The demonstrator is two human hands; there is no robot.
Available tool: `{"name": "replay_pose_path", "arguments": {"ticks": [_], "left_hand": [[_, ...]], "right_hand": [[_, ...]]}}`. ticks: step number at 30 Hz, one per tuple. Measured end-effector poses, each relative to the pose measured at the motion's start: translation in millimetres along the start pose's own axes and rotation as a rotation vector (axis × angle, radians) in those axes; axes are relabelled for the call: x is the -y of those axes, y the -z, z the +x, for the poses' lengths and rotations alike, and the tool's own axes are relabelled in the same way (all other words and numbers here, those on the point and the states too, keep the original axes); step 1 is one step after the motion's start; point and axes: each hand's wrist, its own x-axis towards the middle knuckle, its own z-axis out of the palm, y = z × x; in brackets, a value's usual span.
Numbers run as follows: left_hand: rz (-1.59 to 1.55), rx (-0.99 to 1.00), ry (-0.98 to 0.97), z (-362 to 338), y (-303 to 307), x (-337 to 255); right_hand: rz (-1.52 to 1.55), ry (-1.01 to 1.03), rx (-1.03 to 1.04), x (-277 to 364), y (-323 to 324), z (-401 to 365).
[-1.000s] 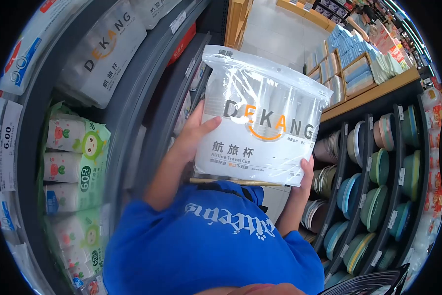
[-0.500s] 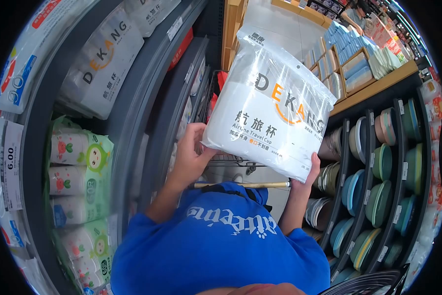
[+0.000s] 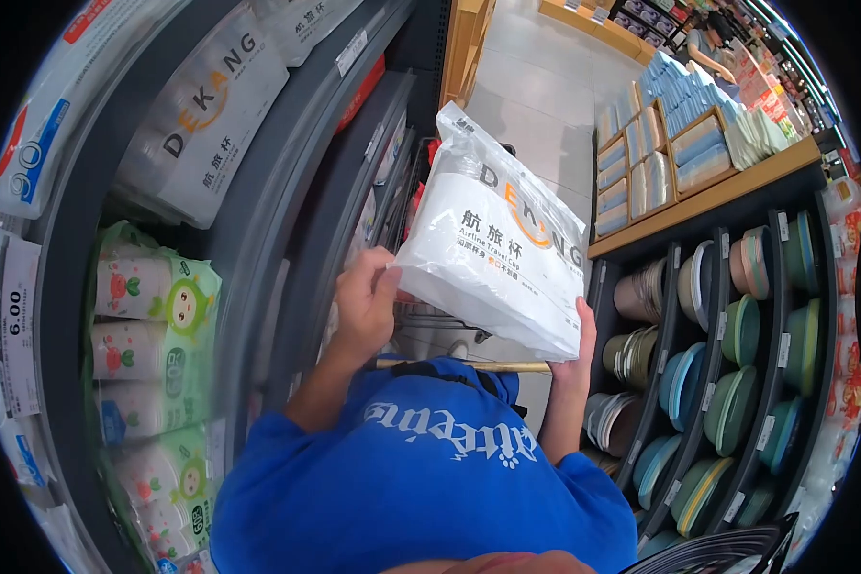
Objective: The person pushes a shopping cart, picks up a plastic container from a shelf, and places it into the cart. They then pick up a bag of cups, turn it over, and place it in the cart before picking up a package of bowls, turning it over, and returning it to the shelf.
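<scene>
A white plastic pack of airline travel cups (image 3: 507,239), printed "DEKANG", is held up in front of my chest between both hands. My left hand (image 3: 365,298) is closed on its lower left corner, with the thumb on the near side. At the lower right corner, my right hand (image 3: 576,340) grips the pack, its fingers partly hidden behind it. The pack leans away from me, its printed face turned upward. Just below it, behind my blue shirt, runs the pale handle bar of a shopping cart (image 3: 507,366).
To the left, dark shelves hold another DEKANG pack (image 3: 201,115) and green-wrapped paper cups (image 3: 153,316). On the right are racks of bowls (image 3: 737,411) beneath a wooden display of folded towels (image 3: 684,134). A person (image 3: 710,53) stands at the far upper right.
The pack has come lower and tipped further back, its face now more foreshortened. My right hand has moved slightly left with it. Both hands keep their hold.
</scene>
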Motion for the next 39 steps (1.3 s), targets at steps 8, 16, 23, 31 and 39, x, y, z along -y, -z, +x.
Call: {"name": "replay_pose_path", "arguments": {"ticks": [8,16,23,31,39], "left_hand": [[-0.036,-0.007,0.052,1,3,20],[-0.195,-0.037,0.177,7,1,35],[-0.431,-0.082,0.305,13,-3,35],[-0.500,-0.083,0.288,10,-5,38],[-0.483,-0.089,0.275,10,-7,34]], "right_hand": [[-0.044,0.080,-0.015,3,-5,-1],[-0.208,0.369,-0.014,3,-1,-9],[-0.303,0.537,0.038,6,-20,-20],[-0.333,0.578,0.047,7,-15,-19],[-0.353,0.594,0.030,8,-18,-20]]}}
